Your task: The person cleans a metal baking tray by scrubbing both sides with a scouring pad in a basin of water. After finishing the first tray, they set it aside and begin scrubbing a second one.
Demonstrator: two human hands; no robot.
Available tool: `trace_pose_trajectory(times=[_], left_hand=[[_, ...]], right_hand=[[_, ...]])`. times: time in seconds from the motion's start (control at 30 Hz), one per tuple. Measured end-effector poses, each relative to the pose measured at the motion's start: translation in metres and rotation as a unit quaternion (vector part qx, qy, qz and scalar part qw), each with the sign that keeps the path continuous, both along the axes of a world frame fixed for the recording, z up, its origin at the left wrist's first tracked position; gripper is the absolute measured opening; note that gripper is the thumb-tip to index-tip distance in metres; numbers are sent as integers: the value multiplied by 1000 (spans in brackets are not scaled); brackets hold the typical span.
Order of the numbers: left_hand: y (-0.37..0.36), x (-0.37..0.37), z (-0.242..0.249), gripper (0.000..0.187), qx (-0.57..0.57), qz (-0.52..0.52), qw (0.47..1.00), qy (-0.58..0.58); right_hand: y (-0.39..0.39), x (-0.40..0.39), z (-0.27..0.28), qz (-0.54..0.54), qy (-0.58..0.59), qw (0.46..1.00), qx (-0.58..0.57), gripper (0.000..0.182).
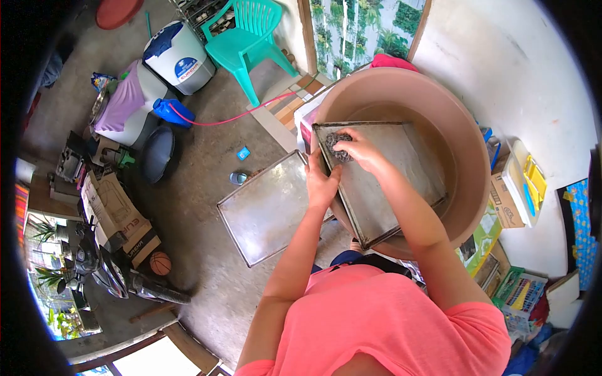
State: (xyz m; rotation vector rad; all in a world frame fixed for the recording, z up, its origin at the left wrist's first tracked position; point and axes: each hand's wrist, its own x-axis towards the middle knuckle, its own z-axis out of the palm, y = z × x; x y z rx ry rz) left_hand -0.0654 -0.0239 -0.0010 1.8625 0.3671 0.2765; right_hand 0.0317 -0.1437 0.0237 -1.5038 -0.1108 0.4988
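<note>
A metal baking tray (392,182) lies tilted across a large brownish-pink plastic tub (473,147), its lower part inside the tub. My right hand (362,152) presses a dark, curly scouring pad (339,146) against the tray near its far left corner. My left hand (322,182) is closed on the tray's left edge, just below the pad; some of its fingers are hidden. Murky brownish water (448,141) shows inside the tub. Left of the tub, a second metal tray (269,212) sits low, partly covered by my left forearm.
A green plastic chair (244,41) stands beyond the tub. A pink hose (235,118) runs across the floor to a blue container (174,113). A dark basin (158,153), cardboard boxes (116,203) and a basketball (160,263) are at left. A cardboard box (506,197) stands at right.
</note>
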Motion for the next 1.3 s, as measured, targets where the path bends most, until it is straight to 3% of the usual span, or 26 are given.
trace_pose_trajectory(times=[0.13,0.3,0.43,0.57,0.7,0.8,0.83,0.93,1.13,1.23,1.3], left_hand=[[2,-3,4,70,27,-17,999,16],[1,-3,4,66,51,-15,998,31],[1,-3,4,66,45,-24,999,14],[2,-5,5,69,60,-24,998,2],[0,-2,-6,65,44,-14,999,-13],[-1,-4,-5,64,41,-15,999,-31],[-1,-5,-5,64,39,-16,999,-26],[2,-2,2,64,50,-29,998,-5],[1,-4,3,66,60,-27,998,2],[1,-5,0,63,52,-25,998,-11],[2,-2,0,61,51,-25,998,-24]], right_hand=[[2,-11,20,51,-229,937,-259,28],[37,13,19,0,-277,893,-354,30],[43,12,26,63,-319,831,-452,24],[10,-16,33,215,-327,809,-440,24],[30,15,25,159,-308,845,-407,25],[36,25,13,77,-373,844,-377,27],[34,15,37,163,-276,847,-424,31],[6,-13,35,259,-246,835,-419,36],[35,43,34,240,-279,821,-436,36],[34,32,46,256,-238,814,-464,36],[13,5,29,249,-286,815,-438,37]])
